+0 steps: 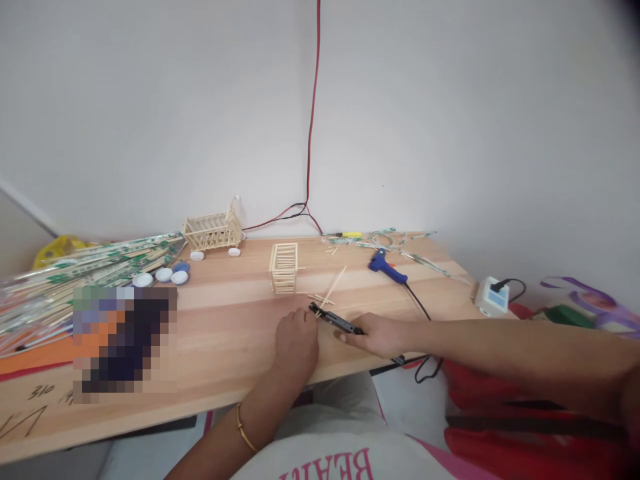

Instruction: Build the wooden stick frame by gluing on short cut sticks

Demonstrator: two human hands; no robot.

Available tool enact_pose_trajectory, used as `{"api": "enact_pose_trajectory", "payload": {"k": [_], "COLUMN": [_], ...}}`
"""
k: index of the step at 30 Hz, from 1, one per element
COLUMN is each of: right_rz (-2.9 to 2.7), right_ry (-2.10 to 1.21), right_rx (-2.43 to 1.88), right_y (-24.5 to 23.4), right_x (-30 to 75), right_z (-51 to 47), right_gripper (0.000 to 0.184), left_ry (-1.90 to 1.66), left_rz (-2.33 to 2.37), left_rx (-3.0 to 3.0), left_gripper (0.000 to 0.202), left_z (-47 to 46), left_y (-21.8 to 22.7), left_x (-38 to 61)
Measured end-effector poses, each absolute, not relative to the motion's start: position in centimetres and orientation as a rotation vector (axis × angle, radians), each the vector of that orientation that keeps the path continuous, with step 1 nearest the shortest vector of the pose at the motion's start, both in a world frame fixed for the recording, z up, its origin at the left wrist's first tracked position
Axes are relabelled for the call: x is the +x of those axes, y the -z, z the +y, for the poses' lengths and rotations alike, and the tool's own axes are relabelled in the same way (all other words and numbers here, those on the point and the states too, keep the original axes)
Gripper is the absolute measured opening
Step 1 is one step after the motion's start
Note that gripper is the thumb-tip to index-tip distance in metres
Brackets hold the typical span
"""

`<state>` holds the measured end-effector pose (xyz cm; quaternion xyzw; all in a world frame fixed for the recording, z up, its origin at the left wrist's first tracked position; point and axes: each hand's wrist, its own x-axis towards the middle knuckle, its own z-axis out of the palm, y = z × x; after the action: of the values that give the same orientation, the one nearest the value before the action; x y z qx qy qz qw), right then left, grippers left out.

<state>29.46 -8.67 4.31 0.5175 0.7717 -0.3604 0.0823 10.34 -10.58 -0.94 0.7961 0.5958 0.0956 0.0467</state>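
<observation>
My right hand [380, 335] is closed round the handles of black cutting pliers [334, 318], whose jaws point left near the table's front edge. My left hand [296, 341] is curled just left of the jaws, fingers pinched at the tip; what it pinches is too small to make out. Thin wooden sticks [333, 288] lie loose on the wooden table [220, 333] right behind the pliers. A small cage-like frame of sticks [284, 268] stands upright a little farther back.
A stick-built cart on white cap wheels [213, 233] sits at the back. A blue glue gun [386, 267] lies at the right, its cord running off the edge. Packets of sticks [75, 277] and bottle caps [163, 275] lie left. A white power adapter [493, 297] sits at the right corner.
</observation>
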Motion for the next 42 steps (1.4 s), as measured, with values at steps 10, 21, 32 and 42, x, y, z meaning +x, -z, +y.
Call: {"api": "enact_pose_trajectory", "payload": {"k": [10, 21, 32, 42], "right_rz": [2.28, 2.222, 2.079, 2.188], "right_ry": [1.077, 1.058, 1.19, 1.138], "right_rx": [1.574, 1.624, 1.638, 1.638], "right_y": [-4.3, -4.5, -5.4, -4.2], "right_x": [29.5, 29.3, 29.0, 29.5], "right_z": [-8.9, -9.0, -9.0, -9.4], "right_gripper": [0.06, 0.059, 0.063, 0.058], "left_ry": [-0.285, -0.286, -0.283, -0.341], "left_rz": [1.818, 1.817, 1.797, 1.787], "left_rx": [2.447, 2.455, 2.466, 2.496], "left_gripper": [0.02, 0.02, 0.022, 0.019], "left_z": [-10.6, -10.5, -10.6, -10.7], "left_y": [0.9, 0.9, 0.8, 1.2], "left_x": [10.3, 10.4, 10.4, 10.2]}}
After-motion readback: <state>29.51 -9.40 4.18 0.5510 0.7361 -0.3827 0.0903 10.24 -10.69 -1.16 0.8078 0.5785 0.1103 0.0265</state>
